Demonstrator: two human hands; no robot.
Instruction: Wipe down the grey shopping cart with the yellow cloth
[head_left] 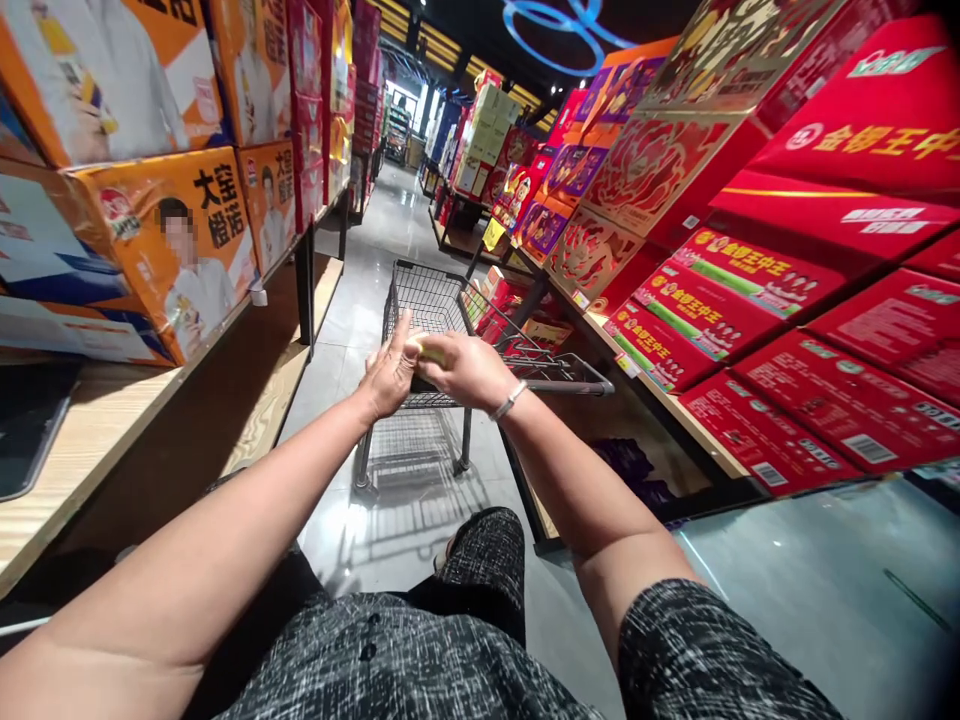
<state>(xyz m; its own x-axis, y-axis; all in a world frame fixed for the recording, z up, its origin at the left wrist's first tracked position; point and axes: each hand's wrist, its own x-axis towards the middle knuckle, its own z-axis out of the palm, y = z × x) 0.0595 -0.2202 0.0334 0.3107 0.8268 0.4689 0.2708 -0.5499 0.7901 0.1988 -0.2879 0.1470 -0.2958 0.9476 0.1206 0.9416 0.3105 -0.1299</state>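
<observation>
Near the middle of the view, my left hand [387, 378] and my right hand [469, 368] meet above the shopping cart [427, 285]. The fingers of my right hand curl round a small yellowish-green thing [429, 350], too small and too covered to name. My left hand is against it from the other side, one finger stretched up and the others bent in toward the right fingertips. What lies between the fingertips is mostly hidden. A band circles my right wrist. The wire cart stands on the floor just ahead, and no hand is on its handle.
Orange drink cartons [180, 250] fill the left shelf [97, 420], whose wooden edge is close. Red boxes [795, 400] are stacked on the right shelf, with patterned gift boxes [645, 180] beyond. A shiny aisle floor [390, 215] runs ahead. More stacked displays line it.
</observation>
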